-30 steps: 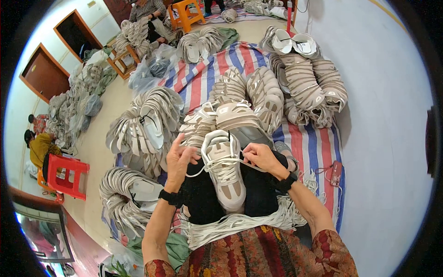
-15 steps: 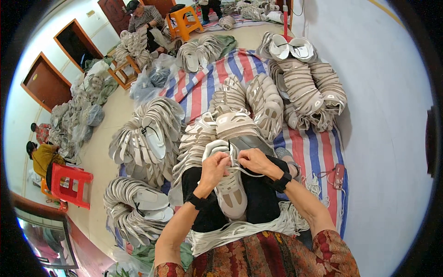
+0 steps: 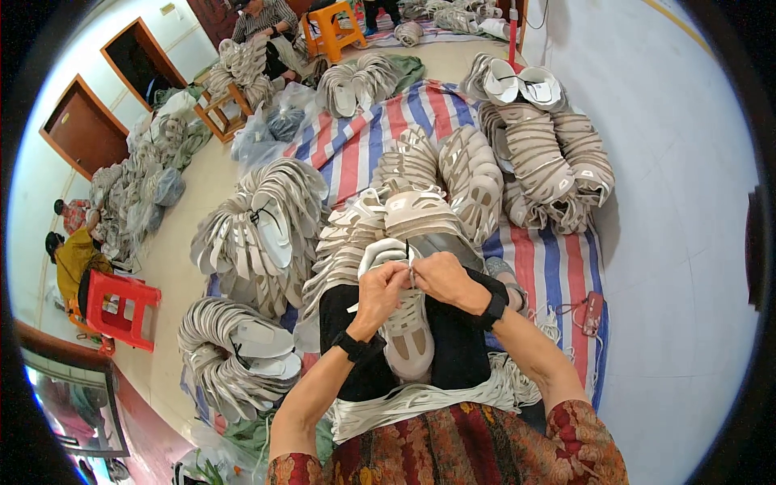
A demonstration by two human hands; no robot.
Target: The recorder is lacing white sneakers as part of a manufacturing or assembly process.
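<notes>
A beige and white shoe upper (image 3: pixel 408 343) lies between my knees, toe toward me, with a white lace across its front. My left hand (image 3: pixel 380 295) is closed in a pinch at the lacing edge, and a white lace end (image 3: pixel 353 307) pokes out beside it. Close against it, my right hand (image 3: pixel 447 280) pinches the lace at the top of the eyelets. The fingertips hide the exact grip. A thin black cord (image 3: pixel 407 249) stands up at the shoe's opening. Over my lap lies a bundle of white shoelaces (image 3: pixel 436 404).
Stacked shoe uppers (image 3: pixel 420 212) stand just ahead, with more stacks at the left (image 3: pixel 263 222) and right (image 3: pixel 537 158). A striped sheet (image 3: pixel 404 105) covers the floor. A red device (image 3: pixel 593 314) lies right. Other people (image 3: pixel 85 255) sit near a red stool (image 3: pixel 121 307).
My right hand has moved slightly left and up, closer to my left hand. The lace loop beneath it no longer shows, and a lace end now shows left of my left hand.
</notes>
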